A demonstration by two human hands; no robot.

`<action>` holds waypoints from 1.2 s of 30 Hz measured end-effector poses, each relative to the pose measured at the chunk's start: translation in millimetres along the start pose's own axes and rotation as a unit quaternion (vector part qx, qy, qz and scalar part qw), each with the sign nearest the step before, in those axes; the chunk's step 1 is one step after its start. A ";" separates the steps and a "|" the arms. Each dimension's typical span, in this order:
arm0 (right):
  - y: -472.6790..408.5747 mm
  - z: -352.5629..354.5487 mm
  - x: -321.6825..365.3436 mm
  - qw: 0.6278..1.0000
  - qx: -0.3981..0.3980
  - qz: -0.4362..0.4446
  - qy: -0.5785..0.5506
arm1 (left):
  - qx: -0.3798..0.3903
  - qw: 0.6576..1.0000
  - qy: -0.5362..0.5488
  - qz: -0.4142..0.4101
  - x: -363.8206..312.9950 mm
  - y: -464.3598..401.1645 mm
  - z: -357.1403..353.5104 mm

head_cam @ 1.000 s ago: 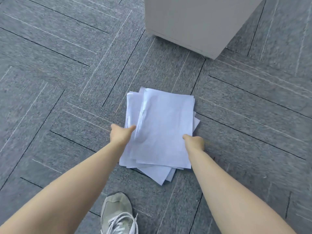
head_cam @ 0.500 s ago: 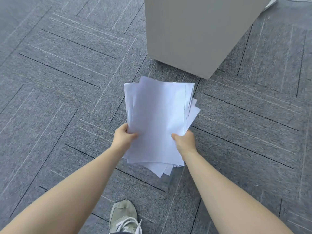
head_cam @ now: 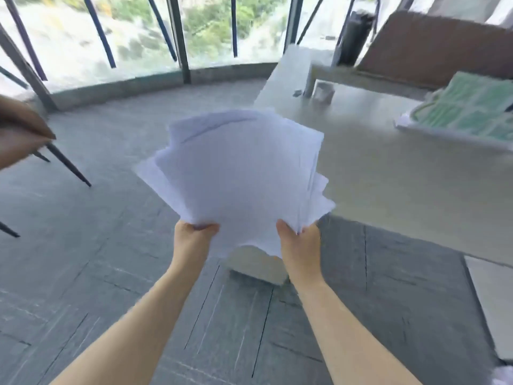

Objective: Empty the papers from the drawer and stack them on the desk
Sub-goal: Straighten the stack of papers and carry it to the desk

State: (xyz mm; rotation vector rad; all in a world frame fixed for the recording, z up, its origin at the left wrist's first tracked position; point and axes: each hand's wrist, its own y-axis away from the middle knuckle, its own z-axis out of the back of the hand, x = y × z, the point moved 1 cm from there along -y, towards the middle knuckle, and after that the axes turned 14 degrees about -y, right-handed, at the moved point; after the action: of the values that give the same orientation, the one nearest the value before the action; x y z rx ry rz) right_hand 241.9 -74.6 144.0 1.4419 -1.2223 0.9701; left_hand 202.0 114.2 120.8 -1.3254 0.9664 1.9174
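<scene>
A loose, fanned stack of white papers (head_cam: 238, 173) is held up in the air in front of me, tilted away. My left hand (head_cam: 194, 237) grips its near left edge and my right hand (head_cam: 298, 240) grips its near right edge. The grey desk (head_cam: 388, 176) stretches to the right of the papers, its front edge just beside the stack's right side. No drawer is in view. The frame is blurred by motion.
On the desk lie a green patterned pad (head_cam: 466, 109) at the right, a brown board (head_cam: 433, 48) leaning at the back, a dark bottle (head_cam: 352, 40) and a small cup (head_cam: 323, 91). A brown chair (head_cam: 19, 134) stands at the left. Tall windows (head_cam: 138, 31) run behind.
Both hands have lifted the papers off the carpet to chest height. My view has swung up from the floor to the desk and windows.
</scene>
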 end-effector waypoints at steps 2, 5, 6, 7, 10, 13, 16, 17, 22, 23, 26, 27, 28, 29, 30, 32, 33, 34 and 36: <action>-22.2 -6.6 70.3 0.999 -0.009 0.052 -0.012 | 0.010 0.999 0.020 -0.046 -82.1 -12.7 -12.9; -59.0 1.4 141.8 0.992 -0.038 0.122 -0.024 | 0.027 0.994 0.030 -0.103 -166.1 -37.7 -47.6; -72.9 9.1 157.6 0.989 -0.044 0.137 -0.032 | 0.038 0.992 0.031 -0.117 -184.9 -46.9 -63.6; -87.2 17.9 171.1 0.987 -0.041 0.151 -0.038 | 0.051 0.990 0.024 -0.128 -198.3 -58.5 -80.0; -138.3 52.2 176.6 0.987 -0.031 0.154 -0.042 | 0.073 0.989 0.013 -0.131 -212.8 -92.2 -124.4; -191.0 89.1 150.8 0.993 -0.021 0.104 -0.050 | 0.086 0.992 0.008 -0.091 -189.8 -117.1 -166.0; -232.2 115.1 125.4 0.995 -0.031 0.050 -0.077 | 0.089 0.996 0.005 -0.016 -165.6 -131.3 -200.1; -244.0 119.0 119.1 0.996 -0.026 0.031 -0.084 | 0.084 0.996 0.005 0.003 -160.6 -134.9 -209.0; -284.0 121.8 103.7 0.996 -0.014 -0.061 -0.056 | 0.088 0.995 -0.016 0.046 -152.1 -155.9 -243.3; -290.2 122.1 100.6 0.996 -0.014 -0.079 -0.025 | 0.091 0.994 -0.033 0.058 -151.6 -160.1 -246.9; -308.0 118.3 102.1 0.991 -0.033 -0.110 0.062 | 0.079 0.991 -0.081 0.069 -159.5 -177.3 -251.1; -315.9 115.2 104.1 0.990 -0.030 -0.105 0.088 | 0.063 0.992 -0.091 0.067 -163.8 -185.9 -249.7; -324.1 109.6 108.0 0.988 -0.018 -0.101 0.116 | 0.049 0.991 -0.103 0.063 -168.7 -194.9 -247.9; -333.6 102.9 112.4 0.986 -0.004 -0.096 0.135 | 0.039 0.990 -0.121 0.063 -174.8 -204.1 -244.9; -343.9 93.7 116.0 0.985 0.005 -0.096 0.141 | 0.033 0.988 -0.138 0.063 -177.5 -216.3 -241.6; -363.3 75.8 121.1 0.985 0.013 -0.107 0.134 | 0.033 0.982 -0.173 0.073 -183.5 -238.6 -232.6; -374.4 67.0 119.1 0.985 0.014 -0.117 0.129 | 0.032 0.980 -0.183 0.077 -182.7 -251.7 -228.6; -384.7 57.6 117.2 0.983 0.017 -0.131 0.130 | 0.033 0.978 -0.190 0.082 -180.7 -266.5 -224.3; -404.1 39.5 107.4 0.977 0.027 -0.155 0.147 | 0.037 0.972 -0.212 0.097 -175.1 -296.9 -217.9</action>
State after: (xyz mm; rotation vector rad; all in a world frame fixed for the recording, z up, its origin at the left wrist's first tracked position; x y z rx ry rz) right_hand 657.9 -127.0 167.8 1.4198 -0.7364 0.9629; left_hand 605.7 82.4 169.4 -0.7510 0.9588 2.1676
